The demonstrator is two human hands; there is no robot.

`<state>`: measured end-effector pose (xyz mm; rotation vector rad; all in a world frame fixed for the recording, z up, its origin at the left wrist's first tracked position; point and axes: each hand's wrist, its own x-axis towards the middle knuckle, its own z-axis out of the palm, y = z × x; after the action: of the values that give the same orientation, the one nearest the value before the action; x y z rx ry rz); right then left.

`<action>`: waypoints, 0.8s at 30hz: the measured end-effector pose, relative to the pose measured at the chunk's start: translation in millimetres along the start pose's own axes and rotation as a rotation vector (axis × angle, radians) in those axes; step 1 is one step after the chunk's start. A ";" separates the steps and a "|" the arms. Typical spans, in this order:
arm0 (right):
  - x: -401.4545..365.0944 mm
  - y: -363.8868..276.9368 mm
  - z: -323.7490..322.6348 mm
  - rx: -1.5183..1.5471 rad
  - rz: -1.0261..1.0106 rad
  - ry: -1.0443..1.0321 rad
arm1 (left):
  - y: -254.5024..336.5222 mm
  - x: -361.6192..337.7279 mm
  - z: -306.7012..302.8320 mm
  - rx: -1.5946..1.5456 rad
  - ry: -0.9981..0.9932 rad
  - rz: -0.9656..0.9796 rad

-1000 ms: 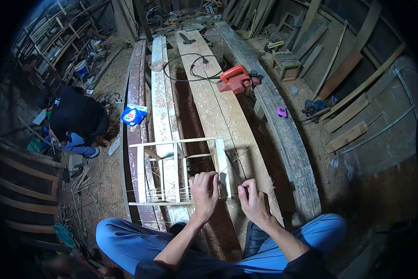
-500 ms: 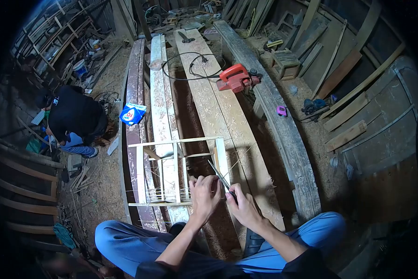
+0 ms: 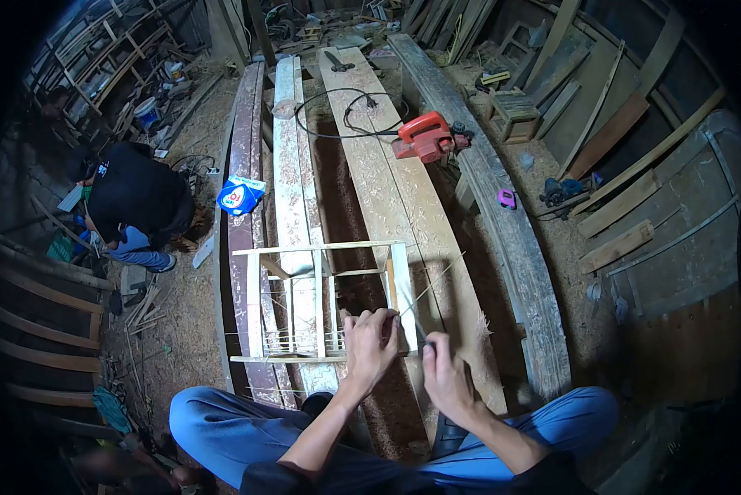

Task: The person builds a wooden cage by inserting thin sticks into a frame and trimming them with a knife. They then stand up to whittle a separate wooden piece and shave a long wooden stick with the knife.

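Note:
A small light-wood frame (image 3: pixel 319 305) with thin strands strung across it lies over the planks in front of me. My left hand (image 3: pixel 370 342) is closed at the frame's right lower part; what its fingers pinch is hidden. Just right of it, my right hand (image 3: pixel 446 375) is wrapped round the dark handle of a slim knife (image 3: pixel 421 330), whose blade points up and left toward the frame. A thin strip (image 3: pixel 438 280) slants up and right from near my left hand.
A red power planer (image 3: pixel 424 138) with a black cable rests on the wide plank (image 3: pixel 387 190). Left of it is a blue-and-white packet (image 3: pixel 240 196). A pink tape measure (image 3: pixel 507 198) sits on the right beam. Another person (image 3: pixel 135 198) crouches at the left.
My right hand has moved slightly right and down with the knife, away from my left hand. The view has shifted a little. The strip now slants more clearly to the right.

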<state>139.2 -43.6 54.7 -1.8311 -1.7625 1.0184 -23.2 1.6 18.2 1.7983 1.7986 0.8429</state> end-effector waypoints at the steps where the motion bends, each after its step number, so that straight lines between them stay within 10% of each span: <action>1: 3.7 6.0 0.3 0.057 -0.090 0.111 | -1.3 -0.7 0.7 -0.001 -0.002 -0.002; 24: 2.2 12.4 0.3 0.015 -0.179 -0.062 | -5.1 -5.1 4.4 0.025 0.088 0.095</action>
<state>147.3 -43.1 45.0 -1.6153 -1.9106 1.0237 -23.6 -2.9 11.0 1.9027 1.7971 0.9540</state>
